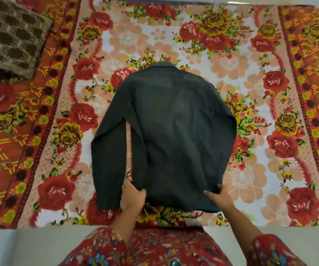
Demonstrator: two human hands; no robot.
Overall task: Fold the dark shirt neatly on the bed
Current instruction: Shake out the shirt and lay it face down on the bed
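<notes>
Dark charcoal long-sleeved cotton shirt [166,135] lies spread on its front in the middle of a bed, collar pointing away from the person and hem nearest them. Its body looks flat and fairly smooth. One long sleeve lies straight down along the shirt's left-hand edge as seen, with a thin strip of bedding showing between sleeve and body; the other sleeve hugs the opposite edge. No fold is visible yet, so the task seems to be at its start: the shirt is laid out, while folding in the sides and sleeves and doubling the length are judged still to come. The person's left hand [132,195] pinches the hem at the lower corner beside the sleeve, fingers curled around the cloth. The right hand [219,196] grips the other hem corner, thumb on top and fingers tucked beneath. The bed is covered by a floral cotton bedsheet [250,179] with red roses, peach blossoms and an orange patterned border. A brown honeycomb-textured cushion [11,33] sits at the far corner. Little of the room shows beyond the bed's pale near edge
</notes>
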